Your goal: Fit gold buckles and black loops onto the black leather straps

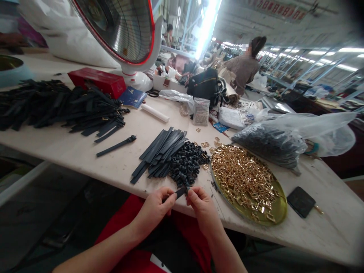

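Observation:
Just over the table's front edge, my left hand (161, 201) pinches a short black strap (180, 192) between thumb and fingers. My right hand (201, 204) is closed at the strap's other end, around a small dark part that its fingertips mostly hide. Right beyond my hands lies a heap of small black strap loops (186, 161). Beside it, to the left, flat black strips (163, 151) are stacked in a loose bundle. A round golden tray (280, 214) on the right holds a mass of gold metal buckles (241, 174).
One finished-looking strap (116, 146) lies apart, near a large pile of black straps (57, 106). Behind stand a red box (98, 80) and a round heater (122, 26). A plastic bag of dark pieces (270, 140) and a black flat square (300, 201) are at the right. A person (241, 70) is farther back.

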Action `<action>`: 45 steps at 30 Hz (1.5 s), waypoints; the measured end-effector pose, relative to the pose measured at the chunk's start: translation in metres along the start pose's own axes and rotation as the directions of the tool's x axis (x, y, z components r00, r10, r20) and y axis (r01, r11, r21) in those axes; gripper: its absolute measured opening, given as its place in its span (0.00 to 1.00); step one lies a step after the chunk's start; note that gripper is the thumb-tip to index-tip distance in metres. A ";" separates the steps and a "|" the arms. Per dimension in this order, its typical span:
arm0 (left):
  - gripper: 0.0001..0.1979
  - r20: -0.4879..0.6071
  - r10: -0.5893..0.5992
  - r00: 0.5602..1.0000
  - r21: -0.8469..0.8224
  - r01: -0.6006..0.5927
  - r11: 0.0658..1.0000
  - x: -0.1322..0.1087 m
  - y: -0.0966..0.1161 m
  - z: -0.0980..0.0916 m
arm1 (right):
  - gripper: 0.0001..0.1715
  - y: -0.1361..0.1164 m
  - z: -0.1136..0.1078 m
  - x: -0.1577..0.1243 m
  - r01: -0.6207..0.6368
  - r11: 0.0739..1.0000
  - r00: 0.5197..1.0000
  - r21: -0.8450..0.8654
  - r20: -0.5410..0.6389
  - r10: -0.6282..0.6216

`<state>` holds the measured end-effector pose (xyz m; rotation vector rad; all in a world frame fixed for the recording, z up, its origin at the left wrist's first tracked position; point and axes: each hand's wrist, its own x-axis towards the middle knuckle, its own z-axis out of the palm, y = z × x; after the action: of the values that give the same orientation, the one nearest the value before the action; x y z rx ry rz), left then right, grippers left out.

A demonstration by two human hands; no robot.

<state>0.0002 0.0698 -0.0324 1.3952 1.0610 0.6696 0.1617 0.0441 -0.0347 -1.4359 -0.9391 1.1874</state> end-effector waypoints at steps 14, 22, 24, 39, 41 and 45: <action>0.13 -0.028 0.042 0.999 -0.035 -0.043 0.998 -0.007 0.011 0.018 | 0.15 -0.004 0.010 -0.023 -0.137 0.887 0.987 0.441 -0.013 0.160; 0.11 0.049 0.061 0.997 -0.052 -0.058 0.997 0.001 0.011 0.021 | 0.13 0.007 0.016 -0.021 -0.160 0.843 0.983 0.514 0.004 0.184; 0.09 0.124 0.061 0.990 -0.059 -0.054 0.997 0.003 0.011 0.017 | 0.13 0.008 0.013 -0.020 -0.120 0.883 0.986 0.453 -0.048 0.158; 0.10 0.190 -0.031 0.981 0.034 0.025 0.999 -0.004 0.016 0.006 | 0.18 0.006 -0.002 -0.037 -0.317 0.874 0.933 0.369 0.286 0.218; 0.10 0.156 -0.048 0.987 0.191 0.018 0.981 -0.006 0.018 0.003 | 0.21 0.008 -0.002 -0.040 -0.363 0.859 0.904 0.360 0.359 0.232; 0.13 0.108 -0.068 0.992 0.359 0.025 0.933 -0.010 0.018 0.000 | 0.18 0.007 0.000 -0.045 -0.370 0.849 0.901 0.377 0.369 0.228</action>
<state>-0.0001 0.0632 -0.0135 1.6937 1.1554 0.3625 0.1519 -0.0003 -0.0334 -1.0641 -0.5967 1.7789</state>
